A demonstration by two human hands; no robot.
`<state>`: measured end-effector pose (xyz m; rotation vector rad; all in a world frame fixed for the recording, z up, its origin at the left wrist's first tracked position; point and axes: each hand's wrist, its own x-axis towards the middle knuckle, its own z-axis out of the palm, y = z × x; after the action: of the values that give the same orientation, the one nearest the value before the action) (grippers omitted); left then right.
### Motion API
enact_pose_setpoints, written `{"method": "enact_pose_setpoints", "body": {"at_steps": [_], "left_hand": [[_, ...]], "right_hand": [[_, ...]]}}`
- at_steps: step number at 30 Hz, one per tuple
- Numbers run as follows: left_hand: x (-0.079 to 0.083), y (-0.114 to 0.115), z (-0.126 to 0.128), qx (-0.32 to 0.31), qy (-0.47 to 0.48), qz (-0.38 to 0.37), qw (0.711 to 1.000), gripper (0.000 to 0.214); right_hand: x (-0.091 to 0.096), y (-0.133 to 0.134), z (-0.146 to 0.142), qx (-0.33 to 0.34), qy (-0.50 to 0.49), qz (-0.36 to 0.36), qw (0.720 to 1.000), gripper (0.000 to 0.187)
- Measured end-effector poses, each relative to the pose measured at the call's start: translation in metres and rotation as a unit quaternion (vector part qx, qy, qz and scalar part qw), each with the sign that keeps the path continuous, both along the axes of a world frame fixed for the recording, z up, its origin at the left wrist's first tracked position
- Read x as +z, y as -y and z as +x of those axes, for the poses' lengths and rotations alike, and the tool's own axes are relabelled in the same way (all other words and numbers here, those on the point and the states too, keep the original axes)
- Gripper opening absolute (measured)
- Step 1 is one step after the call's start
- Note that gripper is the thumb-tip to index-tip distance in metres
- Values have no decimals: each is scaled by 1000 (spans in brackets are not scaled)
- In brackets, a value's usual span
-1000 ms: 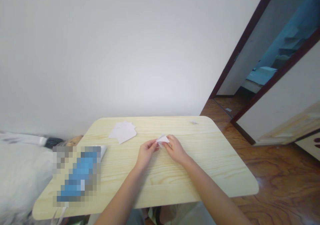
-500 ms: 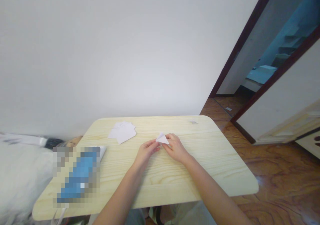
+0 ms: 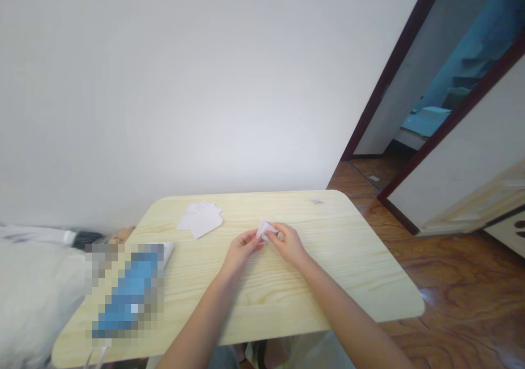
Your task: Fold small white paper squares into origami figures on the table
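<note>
A small folded piece of white paper (image 3: 264,229) is held up between both hands over the middle of the wooden table (image 3: 283,309). My left hand (image 3: 241,247) pinches its left lower corner with thumb and fingers. On the other side, my right hand (image 3: 288,243) grips the paper, its thumb lying across the front face. Parts of the folds are hidden behind the fingers. Farther back on the left lies a fanned pile of white paper sheets (image 3: 203,220). A tiny folded white paper piece (image 3: 316,200) rests near the table's far right corner.
A blurred-out blue object (image 3: 131,290) occupies the table's left side, with a white strap hanging off the front edge. A white wall (image 3: 246,85) borders the table's far edge. To the left is a fluffy white cover (image 3: 36,298); to the right, wooden floor (image 3: 463,287) and a doorway.
The paper has gone from a flat triangle to a narrower shape with visible folds. My right thumb has moved onto its front. The view has shifted slightly.
</note>
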<state>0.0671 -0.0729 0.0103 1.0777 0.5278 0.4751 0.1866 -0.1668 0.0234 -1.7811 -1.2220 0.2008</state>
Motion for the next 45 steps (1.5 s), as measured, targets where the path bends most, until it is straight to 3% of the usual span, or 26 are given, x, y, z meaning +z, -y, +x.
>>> {"method": "enact_pose_setpoints", "body": {"at_steps": [5,10,14,16,23,37,42,45], "left_hand": [[-4,0,2,28,-24,29,999,35],[-6,-1,3,40,-15,32,999,35],[-4,1,2,25,5,28,999,40],[-2,2,2,19,9,31,999,41],[1,4,2,34,4,75,997,36],[7,5,2,30,-24,63,997,36],[7,4,3,28,-15,55,998,43],[9,3,2,44,-26,90,995,41]], "right_hand": [[5,0,-3,-9,12,25,1000,18],[0,-2,-4,-93,-72,77,990,39],[-7,-5,-2,-39,-219,39,974,27],[-8,-5,-1,-22,-246,35,968,24],[-7,-4,-4,-35,-222,33,974,23],[-9,-4,-2,-18,-298,81,951,25],[-10,-3,0,-13,-297,61,953,24],[-9,-4,0,15,-308,45,950,24]]}}
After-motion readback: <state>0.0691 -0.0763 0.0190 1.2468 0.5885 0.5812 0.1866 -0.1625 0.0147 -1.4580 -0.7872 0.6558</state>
